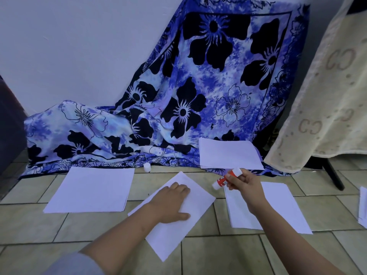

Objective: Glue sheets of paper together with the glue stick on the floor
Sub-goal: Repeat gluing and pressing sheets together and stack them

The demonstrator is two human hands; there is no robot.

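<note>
A white sheet of paper (195,210) lies turned at an angle on the tiled floor in front of me. My left hand (171,203) presses flat on it with straight fingers. My right hand (245,185) grips a red and white glue stick (223,181) just above the floor, off the sheet's right corner, its uncapped end pointing down and left. The glue stick's white cap (147,167) stands on the floor by the cloth's edge.
A paper stack (91,190) lies at the left, another paper stack (278,211) under my right wrist, a third paper stack (228,153) on the blue flowered cloth (178,108) along the wall. More sheets (363,207) show at the right edge. A beige towel (327,96) hangs at right.
</note>
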